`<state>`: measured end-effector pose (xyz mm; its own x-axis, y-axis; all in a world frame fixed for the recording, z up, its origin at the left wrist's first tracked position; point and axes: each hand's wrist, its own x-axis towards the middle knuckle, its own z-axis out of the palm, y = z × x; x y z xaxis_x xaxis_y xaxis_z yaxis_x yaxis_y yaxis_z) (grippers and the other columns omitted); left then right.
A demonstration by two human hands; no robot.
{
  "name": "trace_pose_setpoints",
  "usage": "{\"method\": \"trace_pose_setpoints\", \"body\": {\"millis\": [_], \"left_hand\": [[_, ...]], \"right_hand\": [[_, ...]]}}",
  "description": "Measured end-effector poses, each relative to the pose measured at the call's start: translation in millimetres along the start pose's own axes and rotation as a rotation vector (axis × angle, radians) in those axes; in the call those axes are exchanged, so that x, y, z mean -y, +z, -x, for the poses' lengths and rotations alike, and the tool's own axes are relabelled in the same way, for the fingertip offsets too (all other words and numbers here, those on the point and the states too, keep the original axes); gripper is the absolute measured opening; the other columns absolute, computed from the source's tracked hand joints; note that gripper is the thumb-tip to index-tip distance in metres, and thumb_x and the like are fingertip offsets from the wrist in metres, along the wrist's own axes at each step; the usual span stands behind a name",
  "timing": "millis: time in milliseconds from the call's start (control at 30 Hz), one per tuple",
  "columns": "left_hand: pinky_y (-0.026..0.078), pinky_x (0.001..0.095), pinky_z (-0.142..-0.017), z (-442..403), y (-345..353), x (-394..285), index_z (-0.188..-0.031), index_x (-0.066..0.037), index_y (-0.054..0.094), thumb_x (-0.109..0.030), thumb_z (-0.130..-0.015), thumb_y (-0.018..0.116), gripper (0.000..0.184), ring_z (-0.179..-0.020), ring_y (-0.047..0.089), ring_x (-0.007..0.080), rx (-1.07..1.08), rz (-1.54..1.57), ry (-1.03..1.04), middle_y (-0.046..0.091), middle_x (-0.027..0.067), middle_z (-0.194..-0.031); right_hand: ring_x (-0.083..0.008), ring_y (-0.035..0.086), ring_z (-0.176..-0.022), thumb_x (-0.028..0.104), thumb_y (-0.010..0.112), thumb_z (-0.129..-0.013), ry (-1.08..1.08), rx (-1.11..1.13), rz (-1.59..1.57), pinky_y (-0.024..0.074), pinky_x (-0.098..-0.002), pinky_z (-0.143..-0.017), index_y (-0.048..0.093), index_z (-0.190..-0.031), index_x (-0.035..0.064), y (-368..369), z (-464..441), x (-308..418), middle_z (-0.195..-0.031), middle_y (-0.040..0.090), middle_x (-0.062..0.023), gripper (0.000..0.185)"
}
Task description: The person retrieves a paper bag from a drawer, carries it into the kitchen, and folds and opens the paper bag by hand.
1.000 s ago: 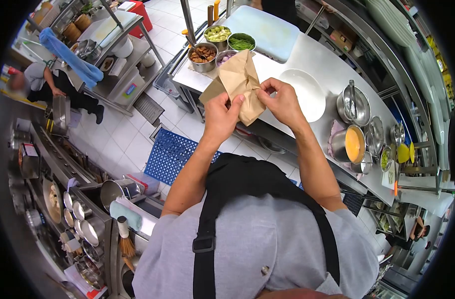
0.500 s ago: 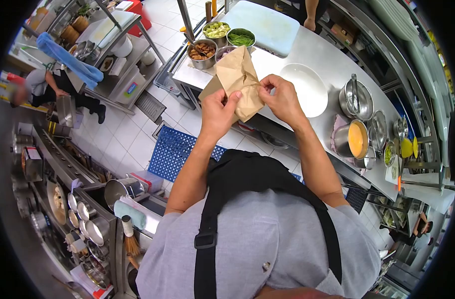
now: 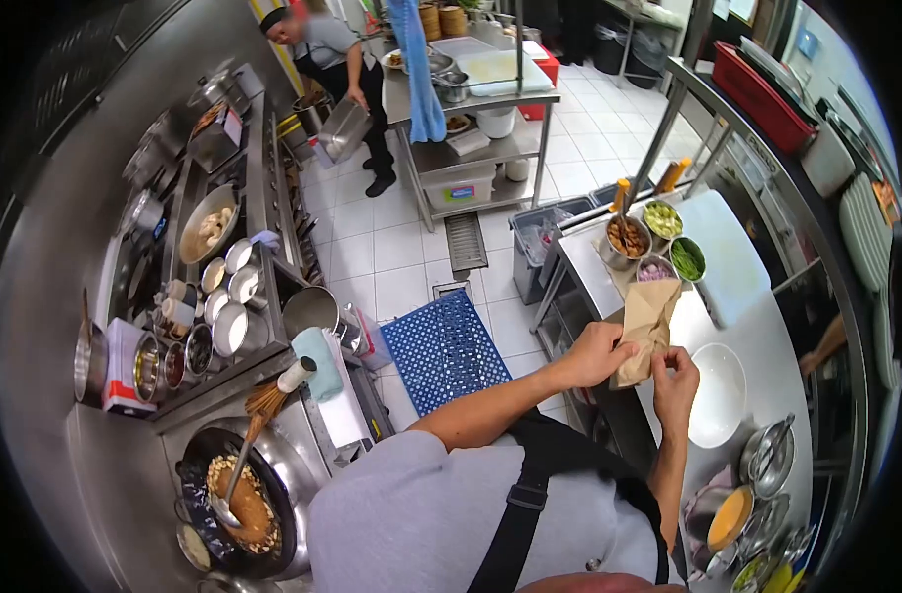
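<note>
A crumpled brown paper bag (image 3: 650,314) is between my hands, over the edge of the steel counter. My left hand (image 3: 599,356) is closed on its left side, thumb pressed against the paper. With a pinch, my right hand (image 3: 676,383) grips its lower right side. A large white bowl (image 3: 718,395) sits on the counter just right of my right hand. Beyond the bag stand small metal pots: one with browned chunks (image 3: 626,240), one with pale green pieces (image 3: 662,220), one with chopped greens (image 3: 686,259) and one with purplish pieces (image 3: 654,269). What is inside the bag is hidden.
A wok (image 3: 243,499) with a ladle (image 3: 235,484) in brown food stands at lower left. A blue mat (image 3: 446,351) lies on the tiles. A co-worker (image 3: 342,69) holds a metal container at upper left. A pot of orange liquid (image 3: 730,518) is at lower right.
My view has turned left, bringing the wok and the stove side into sight. Both hands still hold the paper bag, now more upright and narrower in view.
</note>
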<state>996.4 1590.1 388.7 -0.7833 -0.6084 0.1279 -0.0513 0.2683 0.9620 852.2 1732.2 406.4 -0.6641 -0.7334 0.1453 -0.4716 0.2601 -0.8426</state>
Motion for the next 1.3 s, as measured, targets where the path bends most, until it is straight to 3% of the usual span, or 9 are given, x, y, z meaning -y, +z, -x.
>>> {"method": "trace_pose_setpoints", "body": {"millis": [133,600,700,767,900,933,1000,1133,1300], "left_hand": [[0.043,0.0375,-0.055,6,-7,20,-0.091,0.007,0.069,-0.025,-0.095,0.069,0.032,-0.059,0.052,0.0122,-0.058,0.145,0.122,0.060,0.0155,-0.064],[0.048,0.0374,-0.059,6,-18,19,-0.092,0.006,0.069,-0.021,-0.092,0.071,0.027,-0.060,0.058,0.0149,-0.039,-0.066,-0.020,0.062,0.0151,-0.067],[0.050,0.0347,-0.059,-3,-3,48,-0.093,0.004,0.070,-0.020,-0.092,0.072,0.025,-0.061,0.058,0.0120,-0.075,-0.083,0.157,0.065,0.0127,-0.068],[0.052,0.0305,-0.060,-8,0,56,-0.096,0.003,0.072,-0.019,-0.097,0.072,0.022,-0.069,0.062,0.0073,0.027,-0.105,0.078,0.071,0.0019,-0.075],[0.055,0.0269,-0.075,-3,-5,12,-0.115,0.007,0.070,-0.017,-0.101,0.068,0.028,-0.084,0.067,0.0090,0.164,0.268,-0.076,0.075,0.0058,-0.098],[0.055,0.0269,-0.075,-2,-4,8,-0.116,0.008,0.069,-0.017,-0.101,0.069,0.028,-0.085,0.067,0.0092,0.174,0.261,-0.098,0.075,0.0062,-0.099],[0.055,0.0269,-0.075,-3,-4,3,-0.116,0.008,0.069,-0.016,-0.101,0.069,0.028,-0.085,0.067,0.0095,0.170,0.237,-0.134,0.075,0.0070,-0.099],[0.055,0.0267,-0.075,-8,4,11,-0.117,0.008,0.068,-0.016,-0.100,0.071,0.030,-0.086,0.067,0.0099,0.227,0.164,-0.108,0.075,0.0080,-0.101],[0.054,0.0277,-0.068,-17,21,-1,-0.112,0.007,0.072,-0.019,-0.100,0.069,0.029,-0.076,0.065,0.0091,0.031,0.230,-0.074,0.075,0.0077,-0.091]], "right_hand": [[-0.0138,0.058,-0.075,0.008,0.069,-0.094,-0.001,0.059,-0.038,0.0484,-0.0296,-0.073,0.066,-0.091,-0.0031,1,-5,8,-0.079,0.065,-0.0044,0.012],[-0.0121,0.059,-0.079,0.004,0.070,-0.090,-0.025,0.044,-0.149,0.0495,-0.0284,-0.076,0.068,-0.090,-0.0037,3,-11,0,-0.081,0.067,-0.0042,0.008],[-0.0150,0.062,-0.081,0.007,0.073,-0.090,-0.260,-0.042,-0.022,0.0514,-0.0314,-0.079,0.070,-0.096,-0.0026,3,-11,11,-0.086,0.069,-0.0045,0.012],[-0.0170,0.065,-0.077,0.016,0.073,-0.093,-0.158,-0.049,0.026,0.0519,-0.0343,-0.074,0.072,-0.094,-0.0039,6,-19,3,-0.082,0.071,-0.0127,0.020],[-0.0138,0.060,-0.071,0.021,0.073,-0.094,-0.064,-0.118,-0.089,0.0495,-0.0317,-0.067,0.073,-0.095,-0.0027,-7,-20,3,-0.076,0.070,-0.0082,0.023],[-0.0131,0.060,-0.072,0.021,0.075,-0.094,0.035,-0.069,-0.222,0.0503,-0.0309,-0.069,0.074,-0.095,-0.0019,-7,-18,2,-0.076,0.069,-0.0052,0.023],[-0.0118,0.060,-0.073,0.021,0.076,-0.093,-0.128,-0.142,-0.220,0.0510,-0.0293,-0.070,0.074,-0.096,-0.0016,-4,-17,2,-0.076,0.068,-0.0040,0.023],[-0.0102,0.060,-0.073,0.020,0.076,-0.092,-0.094,-0.173,-0.226,0.0510,-0.0277,-0.070,0.074,-0.098,-0.0022,-4,-16,2,-0.076,0.068,-0.0047,0.023],[-0.0095,0.058,-0.069,0.022,0.074,-0.093,-0.022,-0.122,-0.129,0.0491,-0.0281,-0.064,0.074,-0.099,-0.0009,-8,-13,-4,-0.078,0.069,-0.0048,0.024]]}}
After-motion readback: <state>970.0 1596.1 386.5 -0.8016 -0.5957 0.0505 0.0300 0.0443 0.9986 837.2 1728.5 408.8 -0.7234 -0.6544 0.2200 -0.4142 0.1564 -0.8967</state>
